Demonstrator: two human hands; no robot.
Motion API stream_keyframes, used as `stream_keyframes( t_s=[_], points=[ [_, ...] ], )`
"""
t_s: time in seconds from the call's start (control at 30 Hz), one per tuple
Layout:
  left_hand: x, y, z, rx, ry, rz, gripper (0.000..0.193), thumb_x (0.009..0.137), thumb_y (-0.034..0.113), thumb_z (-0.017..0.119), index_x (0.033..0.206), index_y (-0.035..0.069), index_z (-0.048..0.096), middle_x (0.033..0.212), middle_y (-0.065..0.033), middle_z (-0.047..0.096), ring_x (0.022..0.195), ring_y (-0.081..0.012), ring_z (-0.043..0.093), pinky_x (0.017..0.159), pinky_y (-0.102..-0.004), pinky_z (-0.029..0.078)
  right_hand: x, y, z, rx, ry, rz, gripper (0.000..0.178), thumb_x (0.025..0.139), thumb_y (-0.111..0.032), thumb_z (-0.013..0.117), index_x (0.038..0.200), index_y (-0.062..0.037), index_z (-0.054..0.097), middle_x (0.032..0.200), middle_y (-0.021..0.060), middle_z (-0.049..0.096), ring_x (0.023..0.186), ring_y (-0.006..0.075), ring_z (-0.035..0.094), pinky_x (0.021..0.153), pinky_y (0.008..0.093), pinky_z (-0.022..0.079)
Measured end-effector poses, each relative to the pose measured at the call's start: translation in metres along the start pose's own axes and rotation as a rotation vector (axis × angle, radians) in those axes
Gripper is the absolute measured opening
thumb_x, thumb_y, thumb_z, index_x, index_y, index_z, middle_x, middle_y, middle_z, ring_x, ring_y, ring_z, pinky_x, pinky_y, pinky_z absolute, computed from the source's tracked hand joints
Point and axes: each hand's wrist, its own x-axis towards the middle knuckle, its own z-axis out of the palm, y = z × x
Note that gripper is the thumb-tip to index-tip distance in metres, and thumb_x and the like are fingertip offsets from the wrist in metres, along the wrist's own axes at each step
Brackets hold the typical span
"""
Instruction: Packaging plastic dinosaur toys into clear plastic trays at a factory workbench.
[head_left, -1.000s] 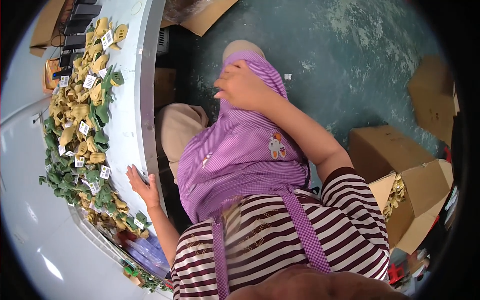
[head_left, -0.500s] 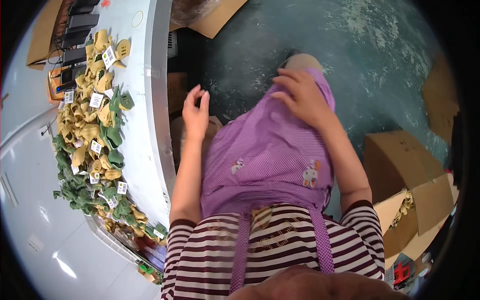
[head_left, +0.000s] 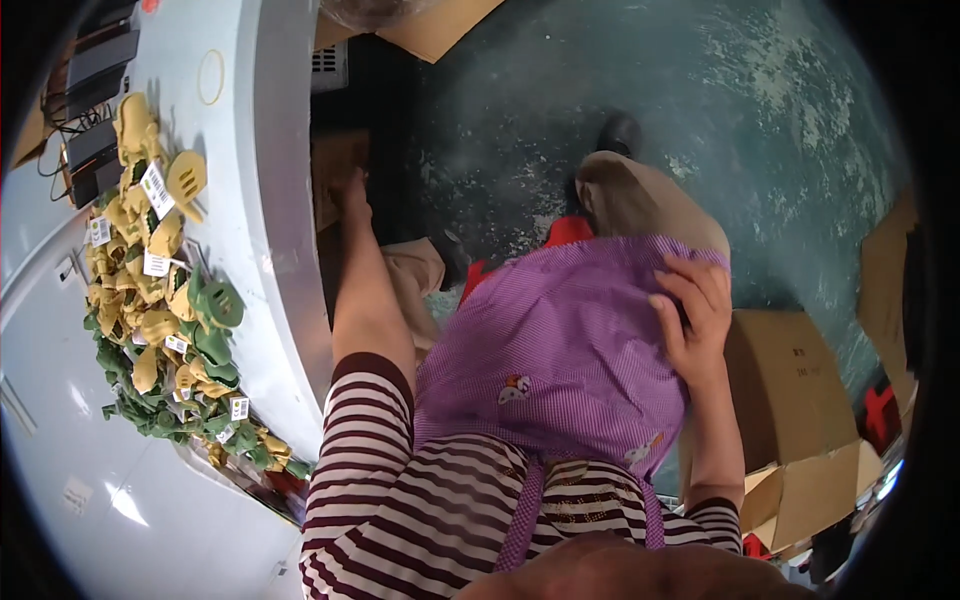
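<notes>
My left arm stretches forward beside the table edge, down toward a brown cardboard box (head_left: pixel 338 165) under the tabletop. My left hand (head_left: pixel 350 192) is at that box; its fingers are in shadow and hard to make out, so I cannot tell whether it grips anything. My right hand (head_left: pixel 695 318) lies at the right side of the purple checked apron (head_left: pixel 570 330), fingers spread and bent, nothing in them. A red thing (head_left: pixel 570 231), perhaps a seat, shows past the apron's far edge.
On the white table (head_left: pixel 225 150) at left lies a pile of yellow and green plush-like pieces (head_left: pixel 150 310) with white tags, near dark devices (head_left: pixel 95 75). An open cardboard box (head_left: pixel 800 400) stands at right. A box flap (head_left: pixel 440 30) juts out at the top.
My left hand has gone from beside the apron down to the box under the table. My right hand has drawn back along the apron. My body has leaned and turned, and the view has shifted.
</notes>
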Motion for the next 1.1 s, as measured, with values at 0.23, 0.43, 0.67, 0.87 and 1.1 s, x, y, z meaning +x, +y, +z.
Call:
stream_keyframes(
  t_s=[0.23,0.43,0.67,0.87,1.1],
  points=[
    [0.061,-0.007,-0.035,0.22,0.34,0.93,0.077,0.076,0.041,0.067,0.134,0.002,0.034,0.132,-0.0179,0.042,0.121,-0.0276,0.041,0.099,-0.0362,0.035,0.001,0.003,-0.012,0.027,-0.026,0.019,0.023,0.068,-0.015,0.068,0.087,-0.004,0.063,0.096,0.0108,0.062,0.08,0.0271,0.054,0.073,0.0366,0.039],
    [0.026,0.007,-0.037,0.229,0.593,0.914,0.062,0.071,0.021,0.07,0.126,0.012,0.043,0.136,-0.0161,0.036,0.126,-0.035,0.033,0.102,-0.0475,0.031,0.01,0.007,-0.011,0.051,-0.074,0.032,0.024,0.068,-0.023,0.066,0.079,-0.0026,0.063,0.089,0.013,0.063,0.071,0.0255,0.055,0.068,0.0357,0.037],
    [0.045,0.0,-0.049,0.909,1.335,0.889,0.023,0.082,0.026,0.06,0.093,0.006,0.062,0.104,-0.0191,0.061,0.107,-0.033,0.051,0.078,-0.0464,0.046,0.02,0.005,-0.007,0.062,-0.114,0.024,0.026,0.068,-0.028,0.065,0.077,-0.0027,0.064,0.085,0.0124,0.064,0.067,0.0242,0.054,0.067,0.0339,0.035],
    [0.141,0.04,-0.115,0.554,0.909,1.639,0.013,0.077,0.019,0.061,0.085,0.009,0.064,0.084,-0.0138,0.064,0.082,-0.0335,0.063,0.069,-0.0417,0.051,0.032,0.005,0.005,0.177,-0.082,-0.04,0.027,0.068,-0.029,0.065,0.077,-0.0033,0.064,0.084,0.0108,0.063,0.067,0.0237,0.054,0.066,0.034,0.035],
    [0.038,-0.033,-0.026,1.02,1.02,1.463,0.015,0.079,0.018,0.06,0.08,0.003,0.063,0.082,-0.0188,0.063,0.079,-0.0349,0.062,0.068,-0.0435,0.049,0.041,-0.006,0.01,0.202,-0.079,-0.07,0.024,0.068,-0.026,0.067,0.078,-0.0052,0.063,0.084,0.0092,0.063,0.068,0.0235,0.054,0.066,0.0333,0.036]
  ],
)
